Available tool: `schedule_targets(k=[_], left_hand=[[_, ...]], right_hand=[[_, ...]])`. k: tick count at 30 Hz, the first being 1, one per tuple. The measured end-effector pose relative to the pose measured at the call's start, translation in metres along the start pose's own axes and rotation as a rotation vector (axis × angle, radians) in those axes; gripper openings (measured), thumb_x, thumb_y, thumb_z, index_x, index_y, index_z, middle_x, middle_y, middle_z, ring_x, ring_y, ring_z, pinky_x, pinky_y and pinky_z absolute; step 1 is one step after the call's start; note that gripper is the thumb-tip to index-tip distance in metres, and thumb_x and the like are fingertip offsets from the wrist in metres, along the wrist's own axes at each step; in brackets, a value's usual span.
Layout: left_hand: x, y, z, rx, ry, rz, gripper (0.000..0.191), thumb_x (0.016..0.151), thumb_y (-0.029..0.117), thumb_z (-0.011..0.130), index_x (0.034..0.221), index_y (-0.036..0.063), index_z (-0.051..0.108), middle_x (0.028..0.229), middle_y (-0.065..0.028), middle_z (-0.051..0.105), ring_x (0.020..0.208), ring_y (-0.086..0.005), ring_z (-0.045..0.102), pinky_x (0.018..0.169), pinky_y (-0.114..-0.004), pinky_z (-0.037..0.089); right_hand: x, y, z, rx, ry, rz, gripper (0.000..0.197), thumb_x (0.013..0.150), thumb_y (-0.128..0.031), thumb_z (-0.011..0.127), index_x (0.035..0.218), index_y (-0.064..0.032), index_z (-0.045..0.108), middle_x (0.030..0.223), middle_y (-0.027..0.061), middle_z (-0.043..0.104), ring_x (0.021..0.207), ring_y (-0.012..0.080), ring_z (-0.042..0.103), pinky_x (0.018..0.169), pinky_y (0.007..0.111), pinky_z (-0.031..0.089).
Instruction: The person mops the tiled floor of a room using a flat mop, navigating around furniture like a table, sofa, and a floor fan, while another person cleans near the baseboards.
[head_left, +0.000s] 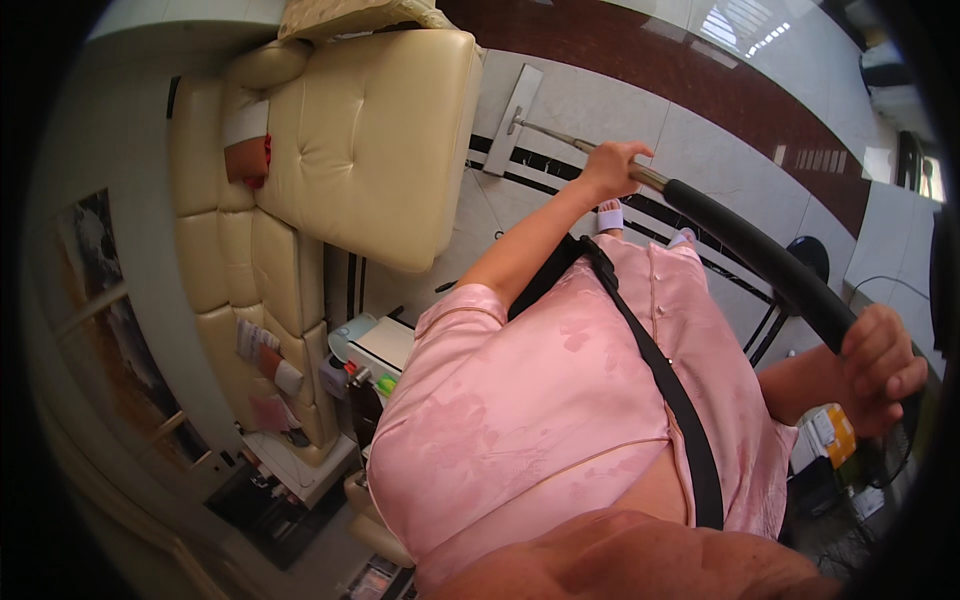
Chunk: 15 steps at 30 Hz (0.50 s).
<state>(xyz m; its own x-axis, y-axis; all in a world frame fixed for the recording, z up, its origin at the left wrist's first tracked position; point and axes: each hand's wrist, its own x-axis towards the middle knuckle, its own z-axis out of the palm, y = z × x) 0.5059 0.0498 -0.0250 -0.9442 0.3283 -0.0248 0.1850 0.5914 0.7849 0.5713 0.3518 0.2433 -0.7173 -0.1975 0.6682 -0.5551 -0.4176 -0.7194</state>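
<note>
A flat mop has a pale rectangular head (514, 120) lying on the floor beyond my feet, beside the sofa. Its thin metal pole (551, 135) runs to a thick black foam grip (757, 255) that slants down to the right. My left hand (611, 169) is closed around the metal part, a little below the foam. At the grip's upper end, my right hand (881, 367) has its fingers curled over the tip; its palm side is partly hidden.
A cream leather sofa (375, 142) stands on the left, with a low white table (307, 465) near its far end. A small table (375, 345) holding small items is beside my left side. To the right are a round black base (808, 259) and a cluttered surface with a yellow-and-white packet (832, 435).
</note>
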Motion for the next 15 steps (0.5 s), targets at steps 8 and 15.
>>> schedule_targets(k=[8, 15], left_hand=[[-0.057, -0.070, -0.032, 0.057, 0.670, -0.147, 0.017, 0.071, 0.012, 0.076, 0.081, 0.0066, 0.063, 0.076, -0.0082, 0.062, 0.075, -0.0262, 0.060, 0.067, -0.034, 0.048], [-0.049, -0.068, -0.045, 0.070, 0.652, -0.327, 0.038, 0.072, 0.024, 0.074, 0.056, 0.0037, 0.046, 0.061, -0.0093, 0.052, 0.062, -0.0282, 0.049, 0.058, -0.038, 0.041]], right_hand=[[0.059, 0.100, 0.093, 0.046, 0.038, 0.223, 0.028, 0.093, -0.028, 0.055, 0.089, 0.0001, 0.053, 0.067, 0.0121, 0.059, 0.059, 0.0218, 0.057, 0.058, 0.039, 0.052], [0.119, 0.122, 0.086, -0.107, -0.521, -0.300, 0.032, 0.094, -0.029, 0.052, 0.084, 0.0012, 0.053, 0.069, 0.0149, 0.062, 0.060, 0.0258, 0.063, 0.057, 0.038, 0.056]])
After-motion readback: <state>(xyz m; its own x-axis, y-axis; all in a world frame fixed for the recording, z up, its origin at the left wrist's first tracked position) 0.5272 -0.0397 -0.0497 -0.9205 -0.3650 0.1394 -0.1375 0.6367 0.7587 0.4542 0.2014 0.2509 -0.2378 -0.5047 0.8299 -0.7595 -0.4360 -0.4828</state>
